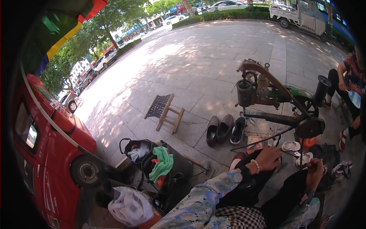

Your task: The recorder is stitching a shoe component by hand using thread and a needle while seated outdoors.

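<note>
My left hand [268, 158], with a beaded bracelet at its wrist, is over my dark-trousered knee. Its fingers curl down, and what they close on is hidden. To its right my right hand [314, 173] is raised over the other knee with bent fingers closed together; anything in them is too small to make out. A reddish-brown shoe [237, 158] shows partly beside my left wrist. Just beyond my hands lie white shoes [291, 146]. A black-and-white checked cloth [241, 217] covers my lap.
An old hand-cranked shoe-stitching machine [272, 91] stands ahead. Brown loafers [225, 129] and a black shoe [238, 130] sit near it. A folding stool [166, 110], bags [131, 206] and a red vehicle [49, 164] are leftward. Another person [350, 76] sits at right.
</note>
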Demonstrator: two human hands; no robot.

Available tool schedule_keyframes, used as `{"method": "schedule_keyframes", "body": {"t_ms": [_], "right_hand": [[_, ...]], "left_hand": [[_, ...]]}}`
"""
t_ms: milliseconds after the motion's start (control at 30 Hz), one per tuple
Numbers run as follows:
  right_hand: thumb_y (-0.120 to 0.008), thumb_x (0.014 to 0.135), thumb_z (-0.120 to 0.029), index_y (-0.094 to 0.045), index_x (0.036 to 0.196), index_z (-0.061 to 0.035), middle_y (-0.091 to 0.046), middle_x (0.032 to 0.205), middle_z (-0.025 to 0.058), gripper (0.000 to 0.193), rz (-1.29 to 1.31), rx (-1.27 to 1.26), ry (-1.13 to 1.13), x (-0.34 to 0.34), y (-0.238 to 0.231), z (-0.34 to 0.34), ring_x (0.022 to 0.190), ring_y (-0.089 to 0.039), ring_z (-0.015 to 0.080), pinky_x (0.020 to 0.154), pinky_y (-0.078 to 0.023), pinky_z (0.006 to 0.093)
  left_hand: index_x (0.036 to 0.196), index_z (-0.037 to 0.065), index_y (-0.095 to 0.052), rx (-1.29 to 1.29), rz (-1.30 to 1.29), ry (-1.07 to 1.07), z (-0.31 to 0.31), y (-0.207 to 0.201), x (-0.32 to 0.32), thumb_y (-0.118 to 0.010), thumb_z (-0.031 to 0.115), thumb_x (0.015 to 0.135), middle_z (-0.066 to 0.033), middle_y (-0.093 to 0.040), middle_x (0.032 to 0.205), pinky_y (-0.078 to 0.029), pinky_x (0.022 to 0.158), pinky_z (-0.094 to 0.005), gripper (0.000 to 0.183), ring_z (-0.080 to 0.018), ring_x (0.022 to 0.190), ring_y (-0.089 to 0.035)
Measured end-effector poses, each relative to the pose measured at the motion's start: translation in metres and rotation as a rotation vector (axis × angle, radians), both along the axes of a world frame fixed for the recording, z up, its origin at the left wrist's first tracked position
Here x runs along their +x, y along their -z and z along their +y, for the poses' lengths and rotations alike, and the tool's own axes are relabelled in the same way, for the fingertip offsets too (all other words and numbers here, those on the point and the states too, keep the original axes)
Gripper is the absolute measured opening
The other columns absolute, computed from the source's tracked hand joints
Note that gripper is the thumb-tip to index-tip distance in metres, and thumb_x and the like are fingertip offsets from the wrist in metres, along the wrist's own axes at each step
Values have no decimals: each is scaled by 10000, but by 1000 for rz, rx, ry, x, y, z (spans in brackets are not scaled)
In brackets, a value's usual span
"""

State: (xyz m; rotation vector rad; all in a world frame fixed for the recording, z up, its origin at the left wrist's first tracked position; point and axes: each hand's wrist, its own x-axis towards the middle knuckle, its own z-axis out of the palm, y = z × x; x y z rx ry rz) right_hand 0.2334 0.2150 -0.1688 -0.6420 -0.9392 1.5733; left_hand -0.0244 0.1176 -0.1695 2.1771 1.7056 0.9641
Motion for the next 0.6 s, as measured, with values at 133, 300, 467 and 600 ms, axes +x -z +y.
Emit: {"method": "schedule_keyframes", "body": {"t_ms": [133,300,467,600], "right_hand": [[-429,912,-241,-520,813,-24,-554,823,87,255,-32,5,18,1,0,-1,650,-521,160,642,-436,277],[-471,888,-229,-553,875,-22,-567,829,60,223,-61,71,-1,-2,-4,-3,653,-527,133,629,-436,259],[-464,895,-229,-543,913,-11,-566,849,66,232,-40,71,-10,-4,-9,-7,670,-536,132,647,-438,256],[-471,899,-193,-535,917,-12,-574,853,67,192,-54,78,-43,-3,-9,-6,673,-550,122,653,-439,240]], "left_hand": [[861,42,-565,-7,-8,5,0,-1,0,-625,202,677,-89,-542,924,-374,829,-377,251,-267,945,-491],[869,43,-568,7,2,9,0,-2,0,-624,202,686,-84,-543,924,-375,827,-375,249,-264,943,-493],[870,46,-569,-4,2,7,-1,-3,0,-624,204,687,-84,-541,914,-371,829,-375,247,-262,939,-493],[870,48,-570,-2,-1,2,-2,-3,0,-623,201,688,-84,-541,911,-370,826,-376,244,-259,937,-494]]}}
